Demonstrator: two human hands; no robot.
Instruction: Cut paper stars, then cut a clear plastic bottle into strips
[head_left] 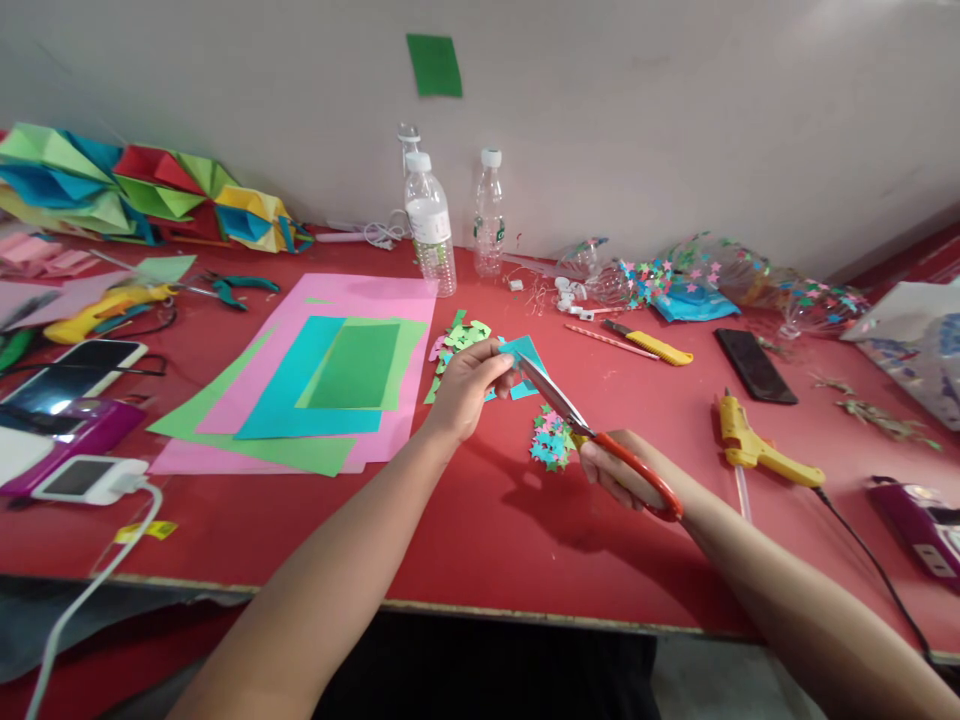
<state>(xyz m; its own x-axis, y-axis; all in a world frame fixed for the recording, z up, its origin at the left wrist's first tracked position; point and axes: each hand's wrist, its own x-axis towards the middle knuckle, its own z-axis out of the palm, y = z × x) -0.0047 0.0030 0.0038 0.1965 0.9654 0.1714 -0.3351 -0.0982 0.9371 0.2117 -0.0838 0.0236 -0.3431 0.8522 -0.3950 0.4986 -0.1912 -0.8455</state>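
My left hand (469, 388) is closed in a pinch on a piece of blue paper (528, 354) above the red table. In my right hand (616, 470) is a pair of scissors (643, 478) with red handles, its blades pointing up and left to the blue paper. Whether the blades are parted is hard to see. Below the blades lies a small heap of paper stars (552, 440) in blue, green and pink. Behind my left hand are green and pink paper scraps (459, 338), partly hidden by the fingers.
Stacked coloured sheets (285, 380) lie left of my hands. Two plastic bottles (433, 235) (490, 215) stand by the wall. To the right are a yellow cutter knife (660, 346), a black phone (754, 366) and a yellow glue gun (765, 448) with a cord. Pliers (236, 288) lie far left.
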